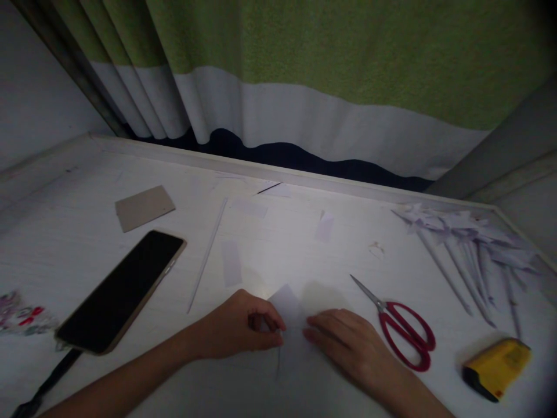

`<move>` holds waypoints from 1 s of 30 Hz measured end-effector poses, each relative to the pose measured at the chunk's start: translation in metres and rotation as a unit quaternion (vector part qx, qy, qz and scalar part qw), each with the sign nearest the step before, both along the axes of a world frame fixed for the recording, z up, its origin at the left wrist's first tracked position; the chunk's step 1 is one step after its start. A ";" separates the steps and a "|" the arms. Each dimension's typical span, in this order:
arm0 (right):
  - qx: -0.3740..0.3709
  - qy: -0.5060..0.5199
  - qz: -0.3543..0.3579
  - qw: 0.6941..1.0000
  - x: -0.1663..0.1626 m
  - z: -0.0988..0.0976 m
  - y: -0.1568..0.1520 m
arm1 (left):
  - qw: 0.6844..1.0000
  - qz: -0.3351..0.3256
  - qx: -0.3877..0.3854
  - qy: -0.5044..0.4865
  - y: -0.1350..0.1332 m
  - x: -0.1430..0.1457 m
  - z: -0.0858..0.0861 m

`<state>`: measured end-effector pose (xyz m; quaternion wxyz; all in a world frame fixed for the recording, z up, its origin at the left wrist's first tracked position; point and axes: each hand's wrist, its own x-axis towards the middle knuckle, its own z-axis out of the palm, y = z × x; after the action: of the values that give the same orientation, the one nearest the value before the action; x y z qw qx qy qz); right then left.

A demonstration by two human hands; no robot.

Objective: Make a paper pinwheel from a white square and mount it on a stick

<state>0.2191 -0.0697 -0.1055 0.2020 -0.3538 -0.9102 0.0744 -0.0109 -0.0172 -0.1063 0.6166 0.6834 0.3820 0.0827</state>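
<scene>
Pinching paper (290, 313) narrowly between thumb and finger of the left hand (235, 325), left of the scissors (382, 305). Nearer the scissors, right hand (350, 342) beside the paper, fingers close together, grip unclear. Well left of the scissors, a phone (124, 290); to their right, a yellow tool (498, 366).

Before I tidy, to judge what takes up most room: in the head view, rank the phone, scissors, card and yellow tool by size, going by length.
1. Phone
2. Scissors
Unranked: yellow tool and card; they look close, and the yellow tool is nearer the camera.
</scene>
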 end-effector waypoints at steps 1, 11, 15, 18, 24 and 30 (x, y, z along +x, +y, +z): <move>-0.015 0.006 -0.001 1.000 0.000 0.000 -0.001 | 1.000 0.000 -0.005 0.000 0.000 0.000 -0.001; -0.315 0.138 0.031 0.938 0.002 0.009 0.006 | 1.000 -0.009 -0.011 -0.005 0.000 0.000 -0.002; -0.399 0.179 0.039 0.898 -0.002 0.017 0.010 | 0.999 -0.004 -0.040 -0.012 0.001 -0.001 -0.002; -0.425 0.188 0.018 0.885 -0.008 0.016 0.009 | 0.999 -0.006 -0.031 -0.011 0.001 -0.001 -0.001; -0.406 0.213 -0.177 0.871 -0.025 -0.002 0.001 | 0.998 -0.057 0.034 -0.006 0.002 -0.003 0.001; -0.363 0.232 -0.229 0.873 -0.036 -0.007 -0.006 | 0.995 -0.092 0.049 -0.006 0.000 -0.004 0.000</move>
<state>0.1832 -0.0758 -0.1127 0.2764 -0.5731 -0.6397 0.4312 -0.0148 -0.0170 -0.1066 0.5895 0.7446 0.3093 0.0485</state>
